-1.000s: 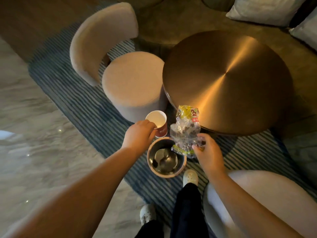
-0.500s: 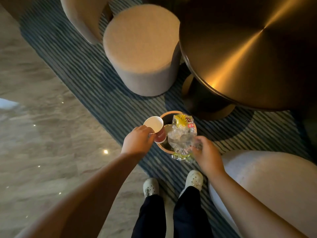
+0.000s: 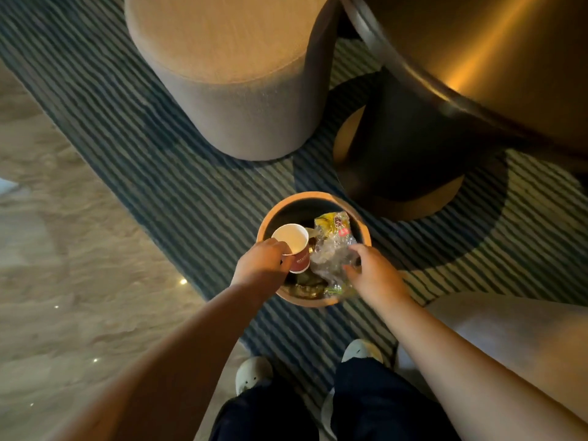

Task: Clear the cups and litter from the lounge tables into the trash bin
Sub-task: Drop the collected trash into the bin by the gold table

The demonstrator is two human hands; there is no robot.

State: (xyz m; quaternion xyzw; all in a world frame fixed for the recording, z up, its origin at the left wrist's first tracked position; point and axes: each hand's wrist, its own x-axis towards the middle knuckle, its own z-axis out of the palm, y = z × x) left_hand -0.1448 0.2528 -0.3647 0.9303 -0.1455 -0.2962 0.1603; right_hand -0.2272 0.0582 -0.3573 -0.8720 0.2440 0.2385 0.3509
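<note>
Striped rug (image 3: 159,160), ribbed blue-grey, meets polished marble floor (image 3: 47,281) at left. Round stool (image 3: 229,74) is felt-like; the table (image 3: 477,43) is brushed metal on a thick pedestal. Trash bin (image 3: 305,196) sits on the rug: round, tan rim, dark inside. Left hand (image 3: 261,265) curls round a paper cup (image 3: 291,238) — white inside, maroon wall — mouth up over the bin's left side. Right hand (image 3: 375,275) pinches a crinkled clear wrapper (image 3: 334,246) with yellow print, over the bin's mouth — fingers blurred.

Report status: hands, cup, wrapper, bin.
Left hand grips paper cup over trash bin. Right hand pinches plastic wrapper, also over the bin mouth. Neither released yet. Nothing blocks the opening.
</note>
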